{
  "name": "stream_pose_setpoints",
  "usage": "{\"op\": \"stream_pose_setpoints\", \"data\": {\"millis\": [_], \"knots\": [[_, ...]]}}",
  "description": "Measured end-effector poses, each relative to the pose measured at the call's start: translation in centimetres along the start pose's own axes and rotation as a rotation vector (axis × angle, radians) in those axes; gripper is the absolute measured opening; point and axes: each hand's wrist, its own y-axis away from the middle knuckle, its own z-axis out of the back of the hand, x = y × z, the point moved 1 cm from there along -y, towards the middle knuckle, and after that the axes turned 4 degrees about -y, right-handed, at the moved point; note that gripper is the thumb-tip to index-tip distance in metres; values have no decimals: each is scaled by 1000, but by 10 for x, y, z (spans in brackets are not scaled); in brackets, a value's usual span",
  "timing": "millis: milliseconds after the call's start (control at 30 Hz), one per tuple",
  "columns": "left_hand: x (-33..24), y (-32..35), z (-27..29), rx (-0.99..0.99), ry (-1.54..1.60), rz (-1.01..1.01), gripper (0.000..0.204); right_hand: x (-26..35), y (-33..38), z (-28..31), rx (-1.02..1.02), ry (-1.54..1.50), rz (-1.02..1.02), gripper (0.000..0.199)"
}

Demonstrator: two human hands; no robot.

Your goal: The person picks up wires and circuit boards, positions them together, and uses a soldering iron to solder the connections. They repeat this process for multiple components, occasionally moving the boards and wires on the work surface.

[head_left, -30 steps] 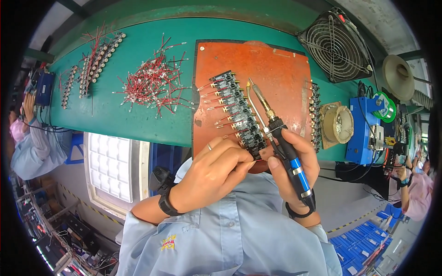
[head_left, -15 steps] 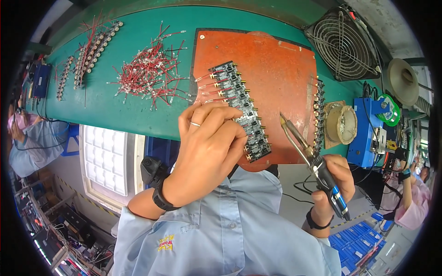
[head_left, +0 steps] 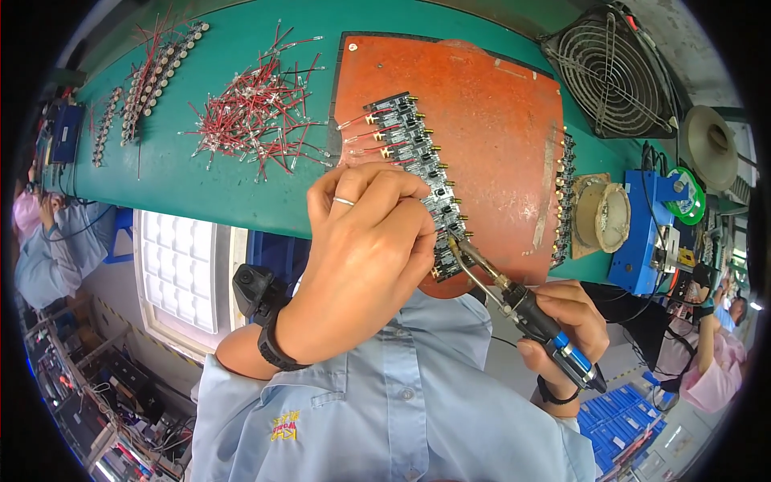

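Note:
My right hand [head_left: 580, 323] is wrapped round the handle of a soldering iron [head_left: 526, 309] with a blue band and a thin tube beside its tip. The tip is at the lower right edge of a black circuit board strip [head_left: 411, 136], close to my left fingertips. My left hand [head_left: 361, 257] is closed in a pinch over the strip's left side; what lies between its fingers is hidden. Several red-wired parts [head_left: 369, 120] stick out from the strip's upper left edge. Under the strip is an orange-red mat [head_left: 490, 120].
A pile of red-wired parts [head_left: 257, 112] lies on the green table [head_left: 321, 20]. Right of the mat are another board strip [head_left: 565, 193], a round pot [head_left: 602, 217], a blue device [head_left: 638, 241] and a fan [head_left: 614, 76]. A white tray [head_left: 177, 269] stands below the table edge.
My right hand has brought the soldering iron left and down, from above the bare mat to the strip. My left hand stays pinched at the strip, shifted only slightly.

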Motion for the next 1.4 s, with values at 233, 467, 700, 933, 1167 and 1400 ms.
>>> {"op": "stream_pose_setpoints", "data": {"millis": [233,467,700,933,1167,1400], "knots": [[2,0,0,6,32,-2,10,2,-4,-3,10,26,-5,45],[2,0,0,28,22,6,12,2,-5,-4,12,15,-29,45],[2,0,0,29,11,10,14,10,-9,-2,76,107,-24,46],[2,2,-2,12,-5,2,14,5,2,5,-44,22,-2,50],[4,0,-1,38,19,-41,15,1,3,2,-92,-1,-24,52],[10,5,5,86,86,-29,36,-8,-3,-11,-212,-46,-39,59]]}}
